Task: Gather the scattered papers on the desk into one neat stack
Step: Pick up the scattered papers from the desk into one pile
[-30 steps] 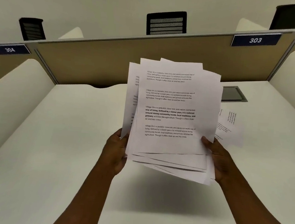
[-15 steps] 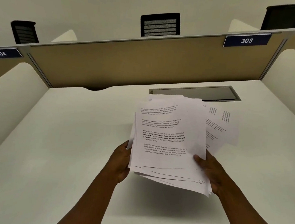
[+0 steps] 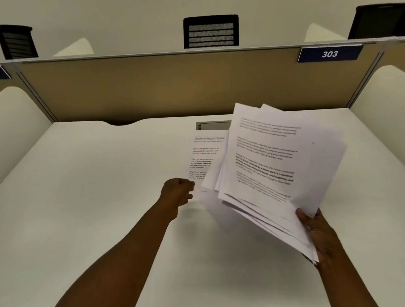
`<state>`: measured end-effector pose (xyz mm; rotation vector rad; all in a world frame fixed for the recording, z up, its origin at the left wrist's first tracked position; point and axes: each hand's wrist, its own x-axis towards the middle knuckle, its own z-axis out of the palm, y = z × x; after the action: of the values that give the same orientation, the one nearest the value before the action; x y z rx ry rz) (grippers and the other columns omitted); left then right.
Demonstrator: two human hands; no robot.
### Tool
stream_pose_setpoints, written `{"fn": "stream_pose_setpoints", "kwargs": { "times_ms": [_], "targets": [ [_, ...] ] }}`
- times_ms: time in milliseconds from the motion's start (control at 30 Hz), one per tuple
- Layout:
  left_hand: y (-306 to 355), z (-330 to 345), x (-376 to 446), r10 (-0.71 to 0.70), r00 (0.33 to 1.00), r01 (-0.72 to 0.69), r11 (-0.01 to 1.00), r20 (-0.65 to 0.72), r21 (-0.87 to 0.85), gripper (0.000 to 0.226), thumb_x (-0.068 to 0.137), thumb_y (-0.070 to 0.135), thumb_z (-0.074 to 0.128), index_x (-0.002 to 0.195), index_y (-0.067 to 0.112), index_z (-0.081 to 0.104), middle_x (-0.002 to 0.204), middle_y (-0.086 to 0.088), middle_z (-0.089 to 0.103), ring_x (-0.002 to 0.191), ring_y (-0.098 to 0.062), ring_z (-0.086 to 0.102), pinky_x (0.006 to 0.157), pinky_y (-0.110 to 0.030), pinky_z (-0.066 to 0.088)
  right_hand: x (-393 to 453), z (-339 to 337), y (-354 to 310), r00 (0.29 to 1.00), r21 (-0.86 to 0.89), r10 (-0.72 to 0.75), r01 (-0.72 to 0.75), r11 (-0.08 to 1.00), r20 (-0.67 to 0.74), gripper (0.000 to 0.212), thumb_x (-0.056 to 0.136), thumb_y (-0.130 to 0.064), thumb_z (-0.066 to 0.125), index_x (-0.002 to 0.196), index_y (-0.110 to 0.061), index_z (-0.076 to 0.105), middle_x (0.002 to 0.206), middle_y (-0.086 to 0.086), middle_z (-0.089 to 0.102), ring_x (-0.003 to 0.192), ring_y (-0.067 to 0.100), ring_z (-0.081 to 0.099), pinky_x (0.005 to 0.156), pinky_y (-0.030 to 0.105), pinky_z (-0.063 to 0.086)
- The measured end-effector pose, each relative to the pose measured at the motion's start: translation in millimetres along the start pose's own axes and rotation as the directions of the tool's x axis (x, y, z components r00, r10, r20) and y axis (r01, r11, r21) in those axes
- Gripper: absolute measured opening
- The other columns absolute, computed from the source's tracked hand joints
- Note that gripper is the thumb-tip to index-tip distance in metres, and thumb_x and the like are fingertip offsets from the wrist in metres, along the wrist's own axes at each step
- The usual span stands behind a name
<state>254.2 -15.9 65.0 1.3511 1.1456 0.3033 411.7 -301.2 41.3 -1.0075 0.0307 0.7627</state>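
Right hand [image 3: 321,233] grips our messy bundle [image 3: 275,164], left hand [image 3: 177,195] pinches a loose sheet [image 3: 204,153]; we should slide it under w/o creasing.

White "303" on a blue plate [image 3: 329,53] fixed to the divider top, far beyond the right hand [image 3: 321,235]. The paper bundle [image 3: 278,164] it grips carries printed paragraphs, too blurred to read. Loose sheet [image 3: 205,156] just beyond the left hand [image 3: 177,195]: small print, only "way of living" roughly legible.
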Motion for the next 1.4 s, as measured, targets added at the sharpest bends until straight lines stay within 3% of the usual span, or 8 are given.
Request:
{"fn": "stream_pose_setpoints", "kwargs": {
  "times_ms": [167,467,600,700,933,1100,1200,1400],
  "targets": [
    [-0.7,29.1,40.8,0.167,0.972,-0.065,0.866,-0.165,0.495,0.055,0.085,0.028,0.069,0.131,0.003,0.051,0.134,-0.013,0.055,0.123,-0.030,0.053,0.101,-0.032,0.044,7.6,-11.5,-15.1,0.998,0.036,-0.054,0.055,0.998,-0.023,0.048,0.096,0.003,0.042,0.088,-0.028,0.078,0.095,0.001,0.076,0.083,0.018,0.074,0.064,0.031,0.060],
    [22.6,54.8,92.1,0.076,0.965,0.103,0.769,-0.250,0.631,0.081,0.079,0.043,0.076,0.135,0.001,0.036,0.140,-0.020,0.036,0.132,-0.036,0.037,0.104,-0.043,0.037,14.4,-25.7,-20.3,0.996,0.080,-0.074,0.078,0.994,-0.059,0.038,0.086,-0.003,0.049,0.089,-0.028,0.079,0.094,0.000,0.077,0.084,0.017,0.074,0.063,0.030,0.060],
    [30.1,58.1,110.7,0.026,0.956,0.191,0.701,-0.293,0.687,0.081,0.070,0.044,0.081,0.132,0.005,0.044,0.136,-0.017,0.045,0.129,-0.033,0.039,0.102,-0.043,0.038,20.1,-33.5,-17.7,0.989,0.050,-0.081,0.087,0.995,-0.121,0.036,0.085,-0.007,0.054,0.116,-0.020,0.067,0.102,0.000,0.075,0.092,0.018,0.072,0.071,0.031,0.060],
    [37.8,59.6,120.4,0.029,0.964,0.185,0.641,-0.265,0.745,0.067,0.069,0.039,0.083,0.121,0.006,0.055,0.126,-0.012,0.054,0.125,-0.032,0.042,0.098,-0.038,0.041,26.8,-35.9,-16.3,0.985,0.030,-0.084,0.090,0.996,-0.151,0.033,0.088,-0.006,0.054,0.109,-0.024,0.070,0.110,0.001,0.073,0.100,0.019,0.070,0.087,0.038,0.055],
    [53.1,55.1,142.6,-0.098,0.988,0.151,0.666,-0.115,0.730,0.056,0.064,0.022,0.088,0.112,0.000,0.069,0.115,-0.020,0.068,0.107,-0.031,0.066,0.090,-0.036,0.053,39.1,-31.4,-13.3,0.976,-0.015,-0.081,0.079,0.997,-0.200,0.031,0.093,-0.002,0.052,0.108,-0.025,0.068,0.106,-0.002,0.074,0.097,0.014,0.071,0.081,0.029,0.058],
    [49.5,50.9,125.5,0.172,0.960,0.027,0.729,-0.220,0.684,0.036,0.078,0.011,0.062,0.110,-0.004,0.062,0.115,-0.020,0.066,0.109,-0.038,0.062,0.080,-0.032,0.046,39.4,-21.4,-13.4,0.977,-0.029,-0.084,0.080,0.996,-0.197,0.031,0.092,0.000,0.053,0.111,-0.022,0.064,0.098,-0.005,0.076,0.091,0.013,0.072,0.077,0.025,0.059],
    [55.2,49.0,107.7,0.291,0.948,-0.153,0.772,-0.130,0.617,0.035,0.080,0.015,0.057,0.110,-0.001,0.064,0.115,-0.019,0.066,0.107,-0.038,0.061,0.077,-0.032,0.043,38.0,-19.3,-12.4,0.976,-0.035,-0.089,0.084,0.996,-0.198,0.032,0.090,0.001,0.054,0.111,-0.022,0.064,0.098,-0.005,0.076,0.090,0.012,0.072,0.077,0.024,0.058],
    [64.7,24.5,62.3,0.307,0.951,-0.296,0.932,-0.021,0.210,0.031,0.093,0.011,0.056,0.123,0.008,0.064,0.119,-0.011,0.067,0.100,-0.029,0.066,0.086,-0.037,0.053,26.4,-7.8,-15.7,0.984,-0.006,-0.087,0.087,0.996,-0.154,0.033,0.091,0.002,0.052,0.114,-0.020,0.064,0.100,-0.002,0.076,0.092,0.015,0.072,0.076,0.027,0.059]
  ]
}}
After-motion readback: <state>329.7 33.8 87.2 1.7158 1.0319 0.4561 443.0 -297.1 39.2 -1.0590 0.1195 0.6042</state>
